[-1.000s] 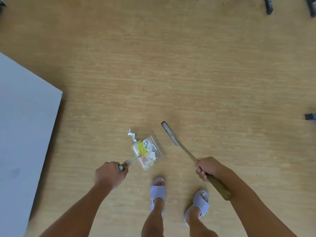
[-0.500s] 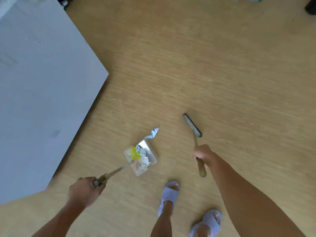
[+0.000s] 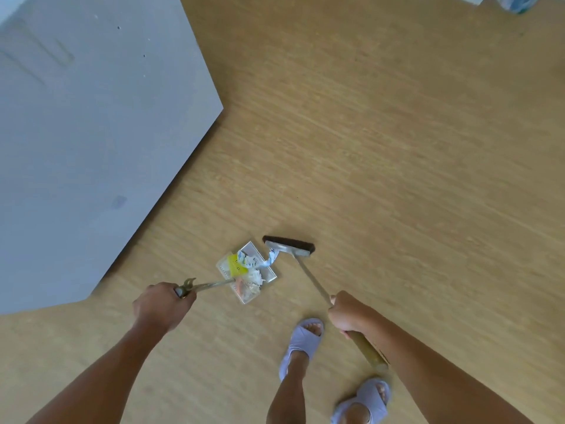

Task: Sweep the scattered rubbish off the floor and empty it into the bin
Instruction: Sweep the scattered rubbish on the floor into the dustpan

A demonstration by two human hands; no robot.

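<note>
A metal dustpan (image 3: 269,273) lies on the wooden floor, filled with white paper scraps and a yellow piece (image 3: 238,265). My left hand (image 3: 160,304) grips its long handle. My right hand (image 3: 351,313) grips the wooden handle of a broom, whose dark-bristled head (image 3: 289,244) rests on the floor right at the pan's open edge. A blue-and-white crumpled wrapper (image 3: 270,259) lies at the pan's lip, touching the broom head. No bin is in view.
A large grey table top (image 3: 91,133) fills the upper left, its corner close to the dustpan. My feet in pale slippers (image 3: 302,341) stand just behind the pan. Small pale objects (image 3: 513,3) sit at the far top right.
The broom head has swung left and down to the pan's edge, pushing the blue-and-white wrapper onto the lip. The view has shifted, so the table looks larger.
</note>
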